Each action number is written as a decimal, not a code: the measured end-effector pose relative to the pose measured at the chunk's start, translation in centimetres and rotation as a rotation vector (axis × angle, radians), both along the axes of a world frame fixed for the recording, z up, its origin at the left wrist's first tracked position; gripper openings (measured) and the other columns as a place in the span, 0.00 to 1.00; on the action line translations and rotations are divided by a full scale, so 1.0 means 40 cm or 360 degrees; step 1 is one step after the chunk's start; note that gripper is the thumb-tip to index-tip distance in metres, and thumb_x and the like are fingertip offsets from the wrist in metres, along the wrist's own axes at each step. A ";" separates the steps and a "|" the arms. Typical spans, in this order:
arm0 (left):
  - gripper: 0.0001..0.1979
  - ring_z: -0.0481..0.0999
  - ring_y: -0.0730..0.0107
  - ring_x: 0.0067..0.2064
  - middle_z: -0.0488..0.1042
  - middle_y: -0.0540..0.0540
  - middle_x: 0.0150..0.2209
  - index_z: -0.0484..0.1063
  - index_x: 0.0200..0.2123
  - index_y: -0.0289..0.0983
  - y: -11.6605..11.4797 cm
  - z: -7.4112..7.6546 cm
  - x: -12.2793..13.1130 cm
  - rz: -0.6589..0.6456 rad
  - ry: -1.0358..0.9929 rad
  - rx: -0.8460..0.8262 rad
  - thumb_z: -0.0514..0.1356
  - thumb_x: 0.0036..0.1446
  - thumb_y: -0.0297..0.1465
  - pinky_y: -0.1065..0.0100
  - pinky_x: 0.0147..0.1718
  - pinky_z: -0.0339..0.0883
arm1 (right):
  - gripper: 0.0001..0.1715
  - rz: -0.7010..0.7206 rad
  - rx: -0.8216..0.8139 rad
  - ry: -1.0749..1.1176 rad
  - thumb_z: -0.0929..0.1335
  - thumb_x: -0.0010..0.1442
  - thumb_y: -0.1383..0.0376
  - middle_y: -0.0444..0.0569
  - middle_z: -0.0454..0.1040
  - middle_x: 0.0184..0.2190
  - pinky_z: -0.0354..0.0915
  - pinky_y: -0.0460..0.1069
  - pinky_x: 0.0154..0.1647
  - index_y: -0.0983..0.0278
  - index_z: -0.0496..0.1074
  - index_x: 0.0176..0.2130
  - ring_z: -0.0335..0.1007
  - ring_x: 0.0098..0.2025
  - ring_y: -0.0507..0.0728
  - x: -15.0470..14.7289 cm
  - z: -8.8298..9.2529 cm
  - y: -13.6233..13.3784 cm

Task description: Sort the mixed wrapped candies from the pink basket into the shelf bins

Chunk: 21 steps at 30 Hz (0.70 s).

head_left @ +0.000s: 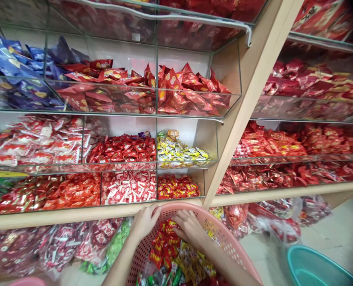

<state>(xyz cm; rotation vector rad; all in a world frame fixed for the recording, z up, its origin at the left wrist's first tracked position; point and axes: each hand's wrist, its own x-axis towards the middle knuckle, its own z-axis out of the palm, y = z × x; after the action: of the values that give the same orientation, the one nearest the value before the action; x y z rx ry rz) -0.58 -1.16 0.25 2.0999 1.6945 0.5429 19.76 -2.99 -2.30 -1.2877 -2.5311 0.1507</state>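
Observation:
A pink perforated plastic basket [226,234] stands against the front of the candy shelves. My left hand [145,222] is closed over its far left rim, close to the wooden shelf edge. Inside the basket, my right hand [188,226] bends its fingers around small red wrapped candies [164,242]; part of what it grips is hidden under the palm. Yellow-gold wrapped candies [191,264] and some green-wrapped candies [176,276] lie lower in the basket. Just beyond the rim, a bottom compartment holds similar red and yellow candies [179,186].
Clear dividers split the shelves [176,116] into compartments of wrapped sweets. A slanting wooden upright [244,91] separates two shelf sections. Bagged candies [66,242] lie beneath the shelves. A teal basin [319,264] sits on the tiled floor at right, a pink one [27,282] at lower left.

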 end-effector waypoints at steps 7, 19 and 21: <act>0.19 0.75 0.66 0.36 0.76 0.47 0.31 0.72 0.37 0.42 0.003 -0.012 -0.003 -0.0014 -0.0023 0.0038 0.45 0.62 0.43 0.72 0.34 0.58 | 0.12 -0.0005 0.0024 -0.0050 0.66 0.59 0.62 0.48 0.70 0.39 0.58 0.52 0.43 0.60 0.69 0.44 0.63 0.43 0.58 -0.012 -0.006 0.008; 0.20 0.74 0.66 0.36 0.76 0.46 0.31 0.73 0.37 0.41 0.007 -0.011 0.002 -0.0016 0.0022 0.0022 0.44 0.62 0.43 0.72 0.33 0.57 | 0.13 -0.0160 0.0106 0.0383 0.61 0.63 0.64 0.48 0.72 0.40 0.58 0.51 0.43 0.59 0.68 0.47 0.63 0.42 0.57 0.008 -0.040 -0.003; 0.21 0.74 0.66 0.35 0.76 0.47 0.31 0.73 0.38 0.42 0.006 -0.010 0.002 -0.0029 0.0014 0.0031 0.44 0.62 0.43 0.72 0.33 0.57 | 0.12 -0.0185 0.0140 0.0460 0.59 0.64 0.65 0.47 0.72 0.36 0.57 0.49 0.41 0.60 0.70 0.42 0.63 0.40 0.56 0.015 -0.024 0.000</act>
<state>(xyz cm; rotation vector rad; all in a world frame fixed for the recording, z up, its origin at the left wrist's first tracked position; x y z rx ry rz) -0.50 -0.90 -0.16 2.1322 1.6795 0.5477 20.34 -2.99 -3.27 -1.2738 -2.1915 0.1837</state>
